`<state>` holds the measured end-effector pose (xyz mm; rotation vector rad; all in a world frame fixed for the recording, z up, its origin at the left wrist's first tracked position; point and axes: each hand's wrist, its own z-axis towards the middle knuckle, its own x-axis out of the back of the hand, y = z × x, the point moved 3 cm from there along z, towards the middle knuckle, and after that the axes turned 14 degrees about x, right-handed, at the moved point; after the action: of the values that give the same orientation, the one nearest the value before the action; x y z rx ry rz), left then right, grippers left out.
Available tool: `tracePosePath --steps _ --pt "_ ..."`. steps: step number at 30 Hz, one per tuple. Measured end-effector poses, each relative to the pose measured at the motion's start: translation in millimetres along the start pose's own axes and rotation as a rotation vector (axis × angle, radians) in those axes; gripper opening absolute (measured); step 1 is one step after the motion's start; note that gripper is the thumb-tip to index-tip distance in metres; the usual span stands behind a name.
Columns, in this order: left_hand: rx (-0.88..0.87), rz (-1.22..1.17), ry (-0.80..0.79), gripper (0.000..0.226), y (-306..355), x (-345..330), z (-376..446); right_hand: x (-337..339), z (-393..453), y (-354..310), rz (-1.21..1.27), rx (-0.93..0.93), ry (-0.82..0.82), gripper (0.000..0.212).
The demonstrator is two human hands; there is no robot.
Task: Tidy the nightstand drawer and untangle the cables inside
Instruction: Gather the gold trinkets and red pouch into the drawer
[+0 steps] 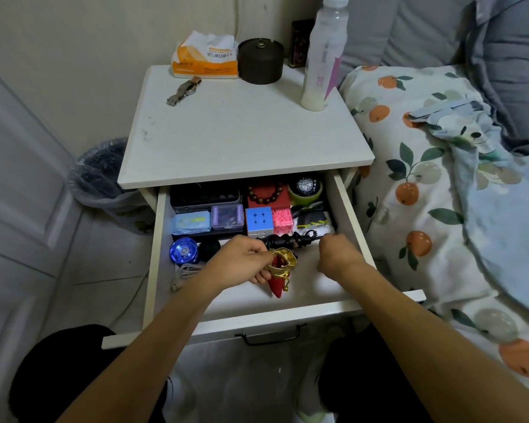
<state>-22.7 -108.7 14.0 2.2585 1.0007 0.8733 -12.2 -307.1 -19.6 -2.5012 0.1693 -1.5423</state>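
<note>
The white nightstand drawer (351,215) is pulled open below me. My left hand (242,259) is closed on a red and gold drawstring pouch (281,270) near the drawer's front middle. My right hand (338,253) is closed by the right wall, apparently pinching the end of a black coiled cable (290,241) that runs between both hands. A white USB cable (185,271) lies loose at the front left, beside a blue yo-yo (184,250). Behind sit a puzzle cube (258,221), a pink maze cube (282,221), a purple case (227,216) and a blue packet (191,221).
Deeper in the drawer are a black box (205,195), a red box with wooden beads (268,195) and a watch on a green holder (306,187). On top stand tissues (205,59), a dark round jar (260,61), a wristwatch (184,90) and a bottle (322,56). Bed right, bin (104,178) left.
</note>
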Motion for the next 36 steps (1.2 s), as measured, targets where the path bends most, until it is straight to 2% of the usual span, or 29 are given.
tracePosePath --steps 6,14,18,22,24,29,36 --pt "0.017 -0.002 0.020 0.027 0.3 -7.9 9.3 -6.5 23.4 6.1 -0.062 0.093 -0.112 0.041" --pt "0.028 -0.035 0.040 0.024 -5.9 -7.4 13.1 -9.5 29.3 6.9 -0.021 0.165 -0.041 0.032" --pt "0.033 -0.041 0.039 0.024 -7.2 -7.4 12.4 -9.1 22.4 9.2 -0.034 0.166 -0.115 0.029" --pt "0.029 -0.029 0.047 0.024 -6.4 -6.6 11.9 -8.7 10.0 3.4 -0.120 0.241 -0.228 0.036" --pt "0.028 -0.034 0.046 0.024 -6.0 -7.5 11.4 -5.2 6.3 3.8 -0.113 0.253 -0.201 0.031" --pt "0.011 -0.065 0.059 0.026 -4.4 -6.6 11.7 17.5 -2.5 20.0 0.048 0.167 0.052 0.031" --pt "-0.004 -0.075 0.075 0.025 9.2 -13.0 16.8 6.7 -10.9 25.6 -0.035 0.101 -0.021 0.034"
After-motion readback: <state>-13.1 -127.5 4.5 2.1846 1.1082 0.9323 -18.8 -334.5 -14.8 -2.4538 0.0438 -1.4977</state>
